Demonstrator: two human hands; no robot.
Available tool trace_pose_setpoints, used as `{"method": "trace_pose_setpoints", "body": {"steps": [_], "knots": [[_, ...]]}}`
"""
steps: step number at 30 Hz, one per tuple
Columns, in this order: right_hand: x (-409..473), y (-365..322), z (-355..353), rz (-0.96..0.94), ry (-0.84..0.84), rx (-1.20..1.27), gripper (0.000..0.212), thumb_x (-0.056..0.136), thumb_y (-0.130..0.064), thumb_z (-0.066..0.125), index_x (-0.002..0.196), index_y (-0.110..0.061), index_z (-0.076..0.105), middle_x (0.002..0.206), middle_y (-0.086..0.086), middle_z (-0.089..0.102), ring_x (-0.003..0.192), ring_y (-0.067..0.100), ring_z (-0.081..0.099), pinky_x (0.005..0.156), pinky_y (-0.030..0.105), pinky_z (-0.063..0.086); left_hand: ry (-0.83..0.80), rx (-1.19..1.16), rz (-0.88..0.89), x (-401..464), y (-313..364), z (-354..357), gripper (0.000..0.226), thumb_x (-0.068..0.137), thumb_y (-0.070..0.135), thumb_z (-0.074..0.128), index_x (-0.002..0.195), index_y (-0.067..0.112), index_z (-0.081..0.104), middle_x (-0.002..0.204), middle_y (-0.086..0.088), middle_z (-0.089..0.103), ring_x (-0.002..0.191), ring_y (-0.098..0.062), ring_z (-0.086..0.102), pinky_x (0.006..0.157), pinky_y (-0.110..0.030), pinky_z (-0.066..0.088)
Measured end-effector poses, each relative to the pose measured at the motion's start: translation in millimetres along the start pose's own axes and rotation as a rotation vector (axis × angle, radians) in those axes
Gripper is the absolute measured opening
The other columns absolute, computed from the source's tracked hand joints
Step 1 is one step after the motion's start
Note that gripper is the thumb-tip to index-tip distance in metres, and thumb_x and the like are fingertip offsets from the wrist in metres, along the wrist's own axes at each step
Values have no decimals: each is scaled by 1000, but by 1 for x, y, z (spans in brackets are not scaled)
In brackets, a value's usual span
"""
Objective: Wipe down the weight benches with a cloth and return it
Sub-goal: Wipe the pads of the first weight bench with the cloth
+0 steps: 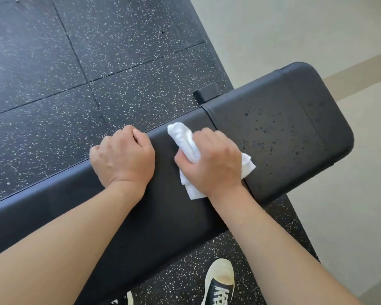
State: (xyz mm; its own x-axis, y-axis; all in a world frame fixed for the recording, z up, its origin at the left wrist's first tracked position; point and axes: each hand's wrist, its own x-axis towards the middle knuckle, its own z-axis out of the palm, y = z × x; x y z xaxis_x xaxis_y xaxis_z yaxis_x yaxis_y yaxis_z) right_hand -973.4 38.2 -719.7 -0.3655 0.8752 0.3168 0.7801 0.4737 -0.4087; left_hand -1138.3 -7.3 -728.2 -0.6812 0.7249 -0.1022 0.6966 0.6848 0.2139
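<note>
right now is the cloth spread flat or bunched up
Bunched up. The white cloth is crumpled in the right hand, with wrinkled ends sticking out above the fingers and below the palm on the bench.

Bright, even daylight, soft w/ no hard shadows. Faint sheen on the black padded vinyl surface (273, 133) at right. Pale smooth floor (317, 29) far right slightly washed out. Wide-angle bending toward edges; near forearms a bit soft.

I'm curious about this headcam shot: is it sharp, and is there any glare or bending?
Head view: even, soft light, no harsh glare; the bench and cloth look sharp; wide-angle bending stretches the forearms at the bottom edge; droplets show clearly on the end pad.
</note>
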Motion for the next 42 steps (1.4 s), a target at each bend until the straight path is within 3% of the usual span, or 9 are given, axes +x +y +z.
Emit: {"method": "trace_pose_setpoints", "body": {"steps": [2,8,12,20,24,28,31,36,42], "knots": [[41,-12,20,-6,-32,19,29,75,-33,74,67,-14,53,66,5,53,61,29,48,55,34,30,11,-1,-6,1,0,1,41,101,32,30,82,17,63,77,-10,63,75,-32,46,77,-42,30],[98,-25,53,18,-246,-134,32,88,-50,58,77,-23,45,82,-2,64,79,27,58,67,35,28,15,-4,-10,0,0,1,43,98,32,26,84,18,65,80,-13,65,75,-29,39,77,-41,27],[44,-18,24,-22,-47,70,28,80,-35,71,71,-16,52,71,4,54,67,29,47,60,39,30,4,-13,-11,0,2,-1,46,97,34,25,89,19,68,82,-14,66,77,-34,48,79,-42,30],[-112,43,-55,-155,-97,60,26,79,-18,63,59,-12,45,64,0,33,62,23,25,51,39,28,3,-42,-3,-2,4,-3,39,98,30,32,90,19,69,80,-15,67,81,-40,60,79,-44,35],[-78,44,-42,-214,-21,26,29,80,-20,61,61,-17,38,65,-1,26,63,21,21,51,37,23,-9,-80,-13,-3,6,-5,38,98,29,34,91,19,70,79,-15,67,81,-40,60,79,-44,36],[-6,30,-9,-95,69,0,29,90,-31,50,64,-17,47,62,2,41,58,25,37,53,38,31,-12,-93,-30,-3,6,-5,42,97,32,29,93,21,69,85,-13,69,87,-39,60,82,-45,35],[57,9,18,24,36,10,26,77,-30,71,64,-15,54,62,5,51,58,30,47,52,37,34,-1,-104,-37,-4,9,-7,43,96,33,27,93,22,69,86,-15,69,85,-39,59,81,-45,35],[99,-9,42,83,-109,-114,27,83,-45,69,76,-20,62,76,0,64,72,28,57,64,34,26,-28,-96,-82,-3,11,-9,47,94,35,24,95,23,70,69,-7,48,77,-33,46,82,-46,37],[-2,9,-1,49,62,24,28,85,-30,66,66,-16,50,64,1,44,61,25,38,54,39,31,-49,-76,-72,-2,9,-8,48,94,36,21,96,23,68,66,5,34,77,-30,39,80,-45,33]]}}
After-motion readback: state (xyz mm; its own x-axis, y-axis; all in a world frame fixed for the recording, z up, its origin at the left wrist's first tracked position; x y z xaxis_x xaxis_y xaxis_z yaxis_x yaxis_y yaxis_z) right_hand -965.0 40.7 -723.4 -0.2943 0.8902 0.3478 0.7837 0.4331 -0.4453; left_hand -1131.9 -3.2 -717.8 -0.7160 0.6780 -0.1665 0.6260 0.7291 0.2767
